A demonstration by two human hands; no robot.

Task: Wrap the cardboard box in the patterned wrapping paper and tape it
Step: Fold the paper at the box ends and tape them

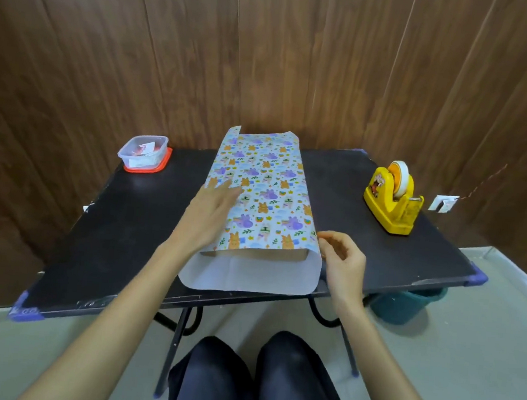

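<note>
Right hand [341, 256]: grip pinched on the right fold of the wrapping paper [263, 187], at its near corner. Left hand [210, 214]: grip released, palm flat, pressing the printed top face along the left side. Paper lies mid-counter [363, 239], folded over into a long flat sleeve; animal print outside, plain white inside showing at the open near end, which overhangs the counter's front edge. Cardboard box [251, 255] only glimpsed as a brown strip inside that mouth. Judgement: lengthwise wrap formed, no tape visible on the seam, both ends unfolded, so roughly midway. Yellow tape dispenser [393, 199] sits well apart at right; lidded plastic tub [144, 154] far left.
</note>
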